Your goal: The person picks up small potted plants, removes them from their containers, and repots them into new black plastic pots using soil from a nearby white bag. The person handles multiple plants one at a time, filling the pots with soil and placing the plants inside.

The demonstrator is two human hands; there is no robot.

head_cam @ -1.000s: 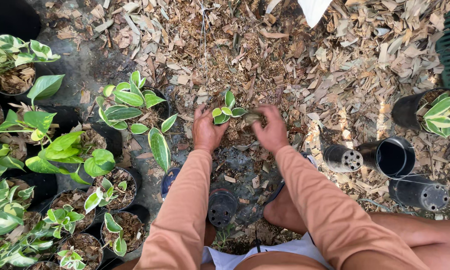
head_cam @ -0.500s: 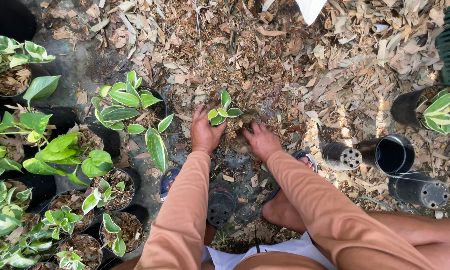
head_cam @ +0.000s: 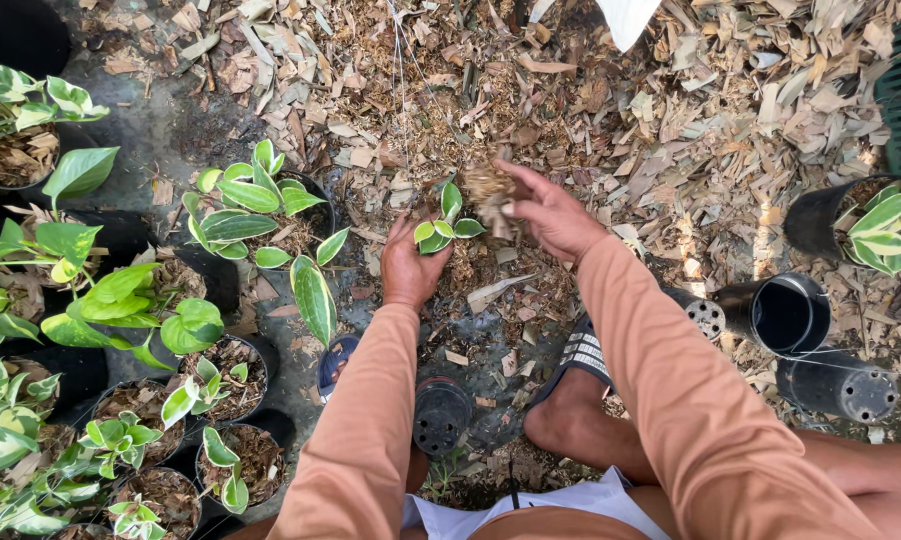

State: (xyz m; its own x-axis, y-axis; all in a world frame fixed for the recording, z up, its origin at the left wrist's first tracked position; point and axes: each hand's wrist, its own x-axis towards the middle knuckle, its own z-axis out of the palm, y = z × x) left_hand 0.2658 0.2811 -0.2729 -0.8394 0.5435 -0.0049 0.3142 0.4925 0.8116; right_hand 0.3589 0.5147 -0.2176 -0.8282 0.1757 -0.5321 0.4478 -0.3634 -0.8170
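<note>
My left hand [head_cam: 409, 268] cups a small green-and-white leafed plant [head_cam: 444, 225] from its left side, low over the ground. Just right of the plant, my right hand [head_cam: 553, 215] is raised and holds a clump of dry brown mulch [head_cam: 491, 190] in its fingers. Both arms wear orange sleeves. Whether the plant stands in a pot is hidden by my left hand and the loose chips around it.
Dry leaf and wood chips [head_cam: 611, 110] cover the ground ahead. Several potted variegated plants [head_cam: 151, 330] crowd the left. Empty black pots [head_cam: 783, 315] lie on their sides at right, another potted plant [head_cam: 886, 225] behind them. A small black pot [head_cam: 441, 415] sits between my feet.
My right hand has lifted off the soil beside the plant and come up with a clump of mulch. My left hand has stayed against the plant.
</note>
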